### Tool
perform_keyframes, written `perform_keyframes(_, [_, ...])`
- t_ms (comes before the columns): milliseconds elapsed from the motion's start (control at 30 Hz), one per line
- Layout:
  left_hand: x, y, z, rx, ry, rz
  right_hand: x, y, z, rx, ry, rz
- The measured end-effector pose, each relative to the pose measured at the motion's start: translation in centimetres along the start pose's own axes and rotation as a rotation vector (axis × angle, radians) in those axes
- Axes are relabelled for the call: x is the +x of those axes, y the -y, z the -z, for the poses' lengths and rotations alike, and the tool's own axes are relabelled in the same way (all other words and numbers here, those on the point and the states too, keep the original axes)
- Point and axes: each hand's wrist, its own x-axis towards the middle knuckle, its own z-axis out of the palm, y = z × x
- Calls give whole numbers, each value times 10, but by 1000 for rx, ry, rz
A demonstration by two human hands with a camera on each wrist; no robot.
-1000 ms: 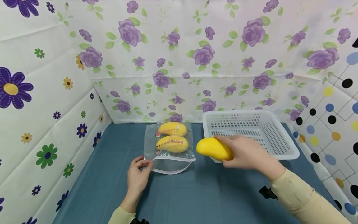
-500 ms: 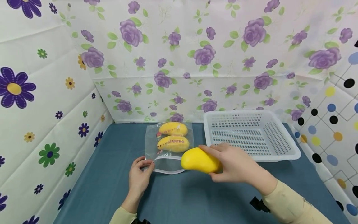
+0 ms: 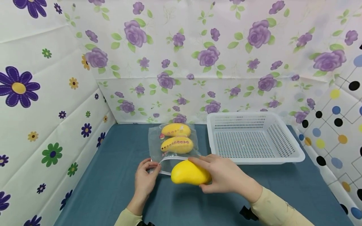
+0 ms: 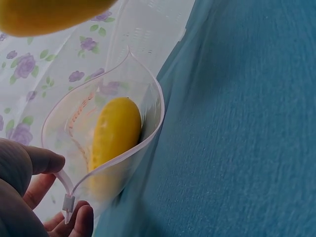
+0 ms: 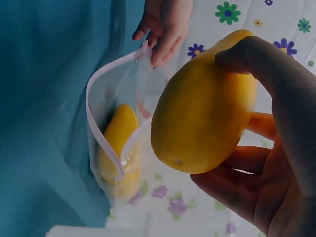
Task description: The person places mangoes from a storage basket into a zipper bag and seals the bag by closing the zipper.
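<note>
A clear zip bag [image 3: 154, 141] lies on the blue cloth with two yellow mangoes [image 3: 177, 144] inside, seen through its printed film. My left hand [image 3: 146, 177] pinches the left corner of the bag's mouth, close to the slider [image 4: 68, 203]. In the left wrist view the mouth gapes wide, its white zip rim [image 4: 162, 106] spread apart. My right hand [image 3: 226, 175] grips another yellow mango [image 3: 189, 172], thumb on one side and fingers on the other. That mango hangs in front of the bag's mouth and overlaps its right part in the head view.
A white perforated plastic basket [image 3: 282, 160] with nothing in it stands at the back right. Blue cloth [image 3: 113, 150] covers the table. Flower-patterned sheets [image 3: 169, 62] rise behind and at the left, a dotted one [image 3: 336, 138] at the right.
My right hand has carried the mango left and toward me, from beside the basket to the bag's mouth. The left hand keeps its hold on the bag's corner.
</note>
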Motion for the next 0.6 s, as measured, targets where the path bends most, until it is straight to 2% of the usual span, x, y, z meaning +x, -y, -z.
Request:
perform_keyframes(267, [-1,-3,-1,-20,9,0,3,-1,-21,27,-13,14])
perform_keyframes(600, [-1,-6,-1,-19,14,17,9,3,-40,19,0,-12])
